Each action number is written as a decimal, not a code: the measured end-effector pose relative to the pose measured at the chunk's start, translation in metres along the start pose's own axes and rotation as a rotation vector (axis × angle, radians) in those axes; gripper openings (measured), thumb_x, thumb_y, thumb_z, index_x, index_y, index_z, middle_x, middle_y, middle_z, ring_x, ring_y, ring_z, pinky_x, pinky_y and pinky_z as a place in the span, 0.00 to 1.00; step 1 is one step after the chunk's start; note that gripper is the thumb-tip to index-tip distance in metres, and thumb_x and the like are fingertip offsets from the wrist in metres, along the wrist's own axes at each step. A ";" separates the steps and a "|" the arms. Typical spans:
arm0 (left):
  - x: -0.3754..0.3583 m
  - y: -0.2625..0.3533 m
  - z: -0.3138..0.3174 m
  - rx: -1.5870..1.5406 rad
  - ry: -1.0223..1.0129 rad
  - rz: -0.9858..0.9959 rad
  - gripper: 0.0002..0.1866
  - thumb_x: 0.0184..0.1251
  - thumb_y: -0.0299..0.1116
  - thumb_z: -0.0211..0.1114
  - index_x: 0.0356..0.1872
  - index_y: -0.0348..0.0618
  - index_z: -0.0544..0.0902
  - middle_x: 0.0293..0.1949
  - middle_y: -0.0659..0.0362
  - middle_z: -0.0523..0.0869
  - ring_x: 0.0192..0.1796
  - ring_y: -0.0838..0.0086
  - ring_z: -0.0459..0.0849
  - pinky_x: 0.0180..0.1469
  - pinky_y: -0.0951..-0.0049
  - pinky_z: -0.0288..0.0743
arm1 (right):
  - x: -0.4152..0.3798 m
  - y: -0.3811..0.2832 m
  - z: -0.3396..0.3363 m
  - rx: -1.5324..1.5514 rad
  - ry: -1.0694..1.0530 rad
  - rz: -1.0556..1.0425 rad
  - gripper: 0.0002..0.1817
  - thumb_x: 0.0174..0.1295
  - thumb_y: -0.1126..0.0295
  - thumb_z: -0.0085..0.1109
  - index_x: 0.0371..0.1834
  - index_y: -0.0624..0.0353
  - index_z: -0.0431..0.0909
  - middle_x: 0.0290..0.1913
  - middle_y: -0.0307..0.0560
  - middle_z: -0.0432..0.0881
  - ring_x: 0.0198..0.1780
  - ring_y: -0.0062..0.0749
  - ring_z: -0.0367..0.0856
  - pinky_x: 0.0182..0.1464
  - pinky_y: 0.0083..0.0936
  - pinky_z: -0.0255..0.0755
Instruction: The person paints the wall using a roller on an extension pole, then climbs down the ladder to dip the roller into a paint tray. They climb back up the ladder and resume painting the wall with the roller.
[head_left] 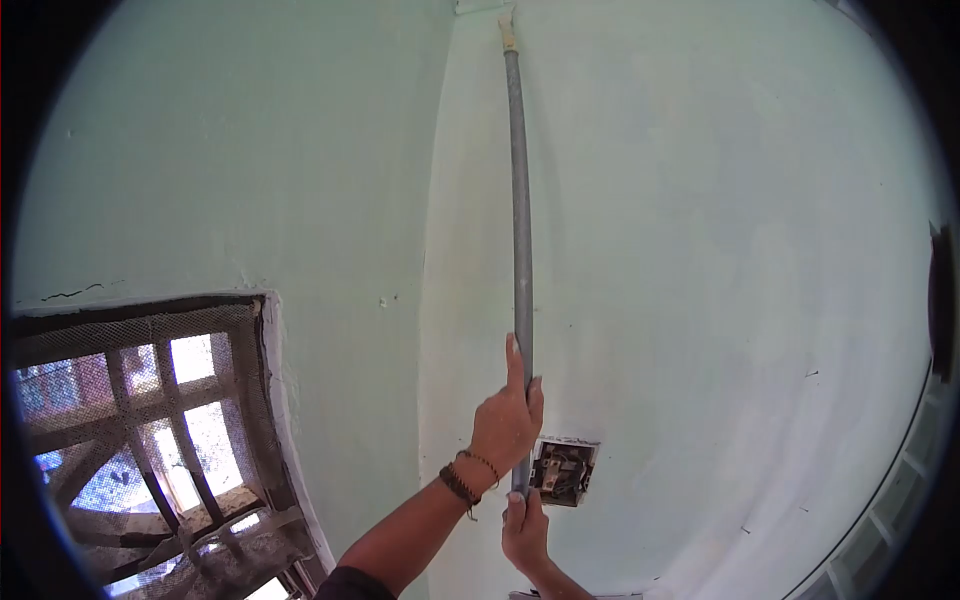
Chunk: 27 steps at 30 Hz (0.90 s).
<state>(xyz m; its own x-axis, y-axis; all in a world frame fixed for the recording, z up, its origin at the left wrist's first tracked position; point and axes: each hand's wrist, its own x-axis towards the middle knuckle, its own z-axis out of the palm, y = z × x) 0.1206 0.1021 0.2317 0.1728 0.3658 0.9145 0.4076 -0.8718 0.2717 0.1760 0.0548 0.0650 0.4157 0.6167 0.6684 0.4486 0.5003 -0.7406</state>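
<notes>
A long grey pole [520, 190] rises nearly upright in front of the pale green wall. At its top end sits a pale, brush-like head [508, 32], close to the upper edge of the wall; its exact kind is too small to make out. My left hand [508, 425], with dark bracelets on the wrist, is wrapped round the pole's lower part, its index finger stretched up along the shaft. Below it, my right hand [525, 535] grips the pole near its bottom end.
An open wall box [564, 472] with exposed wiring lies just right of the pole. On the left is a barred, mesh-covered window [150, 410]. Nails [812, 373] stick out of the right wall. A louvred frame [905, 465] borders the far right.
</notes>
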 end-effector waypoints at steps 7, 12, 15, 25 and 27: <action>0.061 0.016 -0.013 0.100 0.055 0.000 0.37 0.68 0.38 0.51 0.70 0.37 0.41 0.13 0.49 0.75 0.16 0.55 0.76 0.20 0.59 0.71 | 0.052 -0.043 -0.003 0.119 -0.031 -0.016 0.16 0.70 0.58 0.44 0.36 0.62 0.67 0.15 0.46 0.70 0.16 0.32 0.70 0.22 0.32 0.65; -0.020 -0.003 0.012 0.026 0.028 -0.011 0.38 0.68 0.36 0.52 0.71 0.36 0.42 0.13 0.51 0.75 0.15 0.56 0.75 0.19 0.62 0.70 | -0.011 0.016 -0.005 -0.031 -0.048 0.081 0.16 0.68 0.58 0.45 0.39 0.62 0.66 0.19 0.55 0.75 0.23 0.55 0.78 0.26 0.44 0.68; -0.053 -0.006 0.018 -0.053 -0.032 -0.064 0.38 0.67 0.35 0.53 0.71 0.36 0.42 0.13 0.52 0.75 0.14 0.56 0.75 0.18 0.62 0.69 | -0.041 0.040 -0.006 -0.058 -0.030 0.041 0.17 0.70 0.57 0.41 0.34 0.61 0.66 0.15 0.46 0.73 0.18 0.33 0.76 0.21 0.30 0.66; -0.014 -0.009 0.008 -0.033 0.001 -0.040 0.39 0.66 0.33 0.54 0.70 0.37 0.41 0.14 0.51 0.75 0.16 0.52 0.75 0.20 0.59 0.70 | -0.006 0.014 0.004 -0.042 -0.047 0.059 0.14 0.69 0.59 0.44 0.39 0.61 0.66 0.19 0.56 0.76 0.24 0.57 0.78 0.24 0.43 0.67; -0.059 -0.024 0.021 -0.036 -0.059 -0.080 0.38 0.66 0.36 0.53 0.70 0.35 0.42 0.18 0.50 0.79 0.16 0.53 0.77 0.20 0.59 0.72 | -0.041 0.057 0.008 -0.062 -0.067 0.085 0.14 0.69 0.60 0.43 0.40 0.61 0.66 0.21 0.57 0.76 0.25 0.58 0.78 0.25 0.44 0.68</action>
<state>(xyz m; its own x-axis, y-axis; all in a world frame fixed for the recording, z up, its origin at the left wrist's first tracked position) 0.1200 0.1084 0.1651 0.1941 0.4522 0.8706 0.3897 -0.8499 0.3546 0.1777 0.0628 -0.0049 0.4014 0.6959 0.5955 0.4625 0.4072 -0.7876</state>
